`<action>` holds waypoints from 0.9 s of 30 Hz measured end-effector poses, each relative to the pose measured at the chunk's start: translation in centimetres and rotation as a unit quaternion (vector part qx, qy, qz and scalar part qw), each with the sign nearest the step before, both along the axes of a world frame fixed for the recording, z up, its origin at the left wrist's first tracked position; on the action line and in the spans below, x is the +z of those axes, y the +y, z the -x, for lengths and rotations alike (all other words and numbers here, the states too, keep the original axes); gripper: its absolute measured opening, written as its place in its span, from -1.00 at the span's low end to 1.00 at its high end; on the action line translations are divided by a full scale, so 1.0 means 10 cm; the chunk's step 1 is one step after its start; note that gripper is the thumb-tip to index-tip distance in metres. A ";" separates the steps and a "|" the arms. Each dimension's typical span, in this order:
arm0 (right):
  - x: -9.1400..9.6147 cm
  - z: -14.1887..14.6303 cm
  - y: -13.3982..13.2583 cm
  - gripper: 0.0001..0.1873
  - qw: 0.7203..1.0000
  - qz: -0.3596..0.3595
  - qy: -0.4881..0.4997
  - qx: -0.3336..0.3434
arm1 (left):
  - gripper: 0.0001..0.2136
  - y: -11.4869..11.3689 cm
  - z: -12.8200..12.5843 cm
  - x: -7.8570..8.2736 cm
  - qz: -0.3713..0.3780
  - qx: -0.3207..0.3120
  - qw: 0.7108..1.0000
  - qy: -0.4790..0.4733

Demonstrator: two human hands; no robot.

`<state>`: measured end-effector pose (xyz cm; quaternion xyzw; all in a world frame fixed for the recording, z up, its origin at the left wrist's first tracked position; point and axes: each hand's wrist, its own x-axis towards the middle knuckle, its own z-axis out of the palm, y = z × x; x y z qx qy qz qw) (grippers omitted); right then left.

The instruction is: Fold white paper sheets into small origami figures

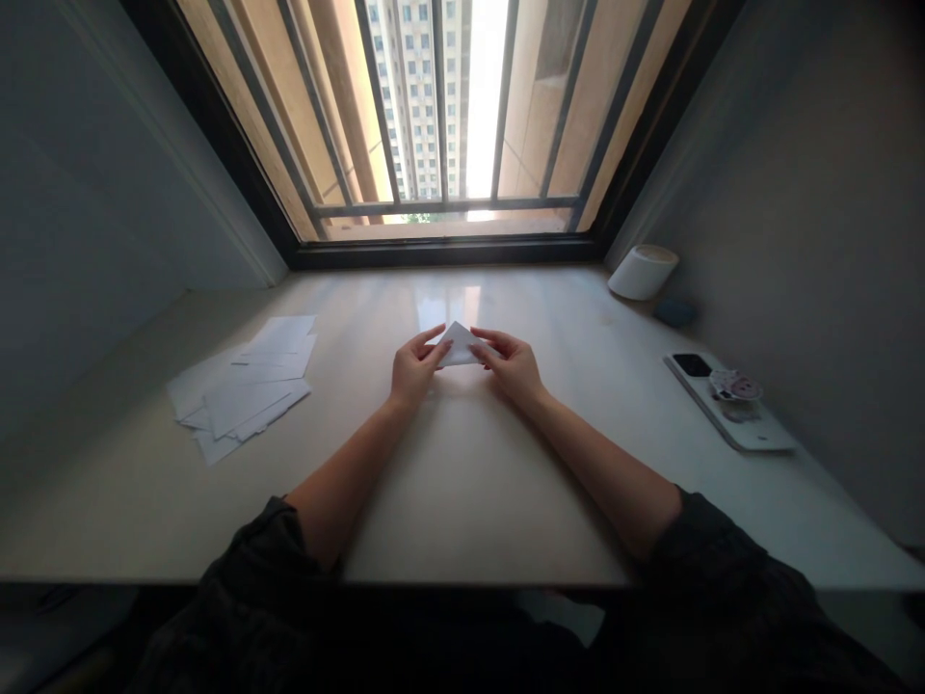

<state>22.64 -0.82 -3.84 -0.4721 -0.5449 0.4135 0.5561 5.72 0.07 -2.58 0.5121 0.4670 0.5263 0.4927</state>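
A small piece of white paper (457, 345), folded to a point at the top, is held up between both hands over the middle of the table. My left hand (415, 364) pinches its left side, thumb in front and fingers behind. On the right side, my right hand (512, 362) grips it the same way, with the thumb on the near face. The paper's far side and some fingertips are hidden behind it.
Loose white paper sheets (246, 400) lie overlapping at the left of the white table (477, 501). To the right is a phone (755, 432) with a round grip on its back. A white cylindrical object (643, 273) and a dark rounded item (674, 311) stand near the barred window (448, 253).
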 end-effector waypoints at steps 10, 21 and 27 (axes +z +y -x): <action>0.03 -0.01 -0.01 -0.49 1.000 0.013 -0.019 -0.013 | -0.48 0.01 -0.02 -0.04 -0.028 0.018 0.999 -0.021; 0.04 -0.05 0.01 -0.52 0.999 0.020 -0.028 -0.002 | -0.56 0.00 0.01 -0.06 -0.034 0.026 0.999 0.021; 0.16 0.00 -0.05 -0.22 0.989 0.091 0.115 -0.016 | -0.56 0.00 -0.04 -0.01 -0.027 0.051 0.997 -0.047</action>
